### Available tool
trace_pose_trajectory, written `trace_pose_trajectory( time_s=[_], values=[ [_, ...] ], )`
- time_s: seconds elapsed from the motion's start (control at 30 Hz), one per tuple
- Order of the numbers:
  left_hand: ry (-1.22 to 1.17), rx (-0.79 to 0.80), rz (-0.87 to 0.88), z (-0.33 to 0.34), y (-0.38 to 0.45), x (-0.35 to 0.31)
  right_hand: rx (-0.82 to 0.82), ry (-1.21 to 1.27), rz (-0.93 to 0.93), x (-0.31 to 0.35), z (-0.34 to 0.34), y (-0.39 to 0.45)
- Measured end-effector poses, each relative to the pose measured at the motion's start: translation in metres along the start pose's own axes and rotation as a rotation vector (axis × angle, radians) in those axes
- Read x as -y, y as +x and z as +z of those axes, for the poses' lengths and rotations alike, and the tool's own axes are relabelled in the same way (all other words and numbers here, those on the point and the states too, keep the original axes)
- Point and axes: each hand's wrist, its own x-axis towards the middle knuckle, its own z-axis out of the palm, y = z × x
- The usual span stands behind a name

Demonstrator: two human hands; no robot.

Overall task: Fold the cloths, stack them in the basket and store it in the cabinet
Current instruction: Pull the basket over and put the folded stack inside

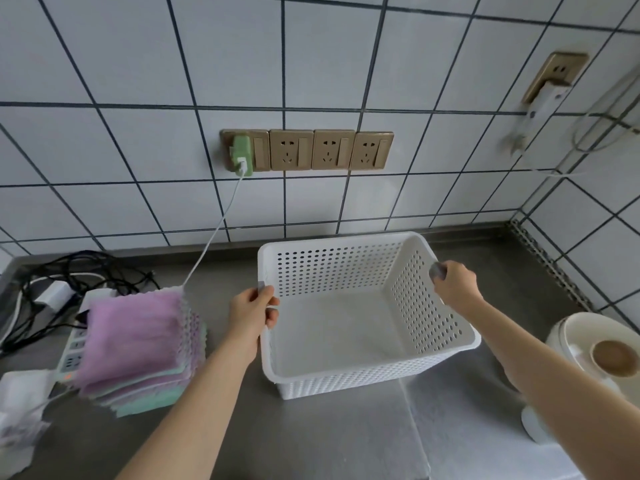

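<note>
The white basket (363, 317) sits on the grey counter (311, 438) and has nothing in it. The cloths (138, 344) lie in a pile just beside it, on its left. I think none are stacked inside yet, so filling it and putting it away are both left. The left hand (254, 311) grips the left rim. The right hand (453, 284) grips the right rim, both arms reaching forward

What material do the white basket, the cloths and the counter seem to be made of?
Basket: probably moulded plastic, matte white, with regular round holes in its walls. Cloths: soft fuzzy fabric, perhaps microfibre, in pink and mint with zigzag edges. Counter: probably stainless steel, a grey brushed surface with dull reflections.
</note>
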Motion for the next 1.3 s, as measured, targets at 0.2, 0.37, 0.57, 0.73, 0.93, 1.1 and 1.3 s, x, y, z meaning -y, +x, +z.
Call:
trace_pose_trajectory(
  time_s=[0.2,0.37,0.57,0.73,0.93,1.1,1.3],
  values=[
    [0.078,-0.066,0.084,-0.017,0.000,0.000,-0.100,-0.084,-0.120,0.011,-0.005,-0.022],
    [0.039,-0.140,0.186,-0.052,-0.011,-0.006,-0.034,0.011,-0.262,0.071,0.008,-0.069],
    [0.117,-0.311,0.329,-0.136,-0.011,-0.006,0.196,0.311,-0.456,0.189,0.064,-0.155],
    [0.207,-0.545,0.297,-0.207,-0.009,-0.006,0.488,0.510,-0.401,0.256,0.132,-0.221],
    [0.213,-0.555,-0.054,-0.257,0.014,0.013,0.673,0.499,-0.009,0.273,0.223,-0.221],
    [0.187,-0.353,-0.283,-0.279,0.047,0.046,0.813,0.560,0.216,0.273,0.250,-0.207],
    [0.174,-0.090,-0.253,-0.265,0.026,0.039,1.058,0.659,0.359,0.252,0.271,-0.199]
  ],
)
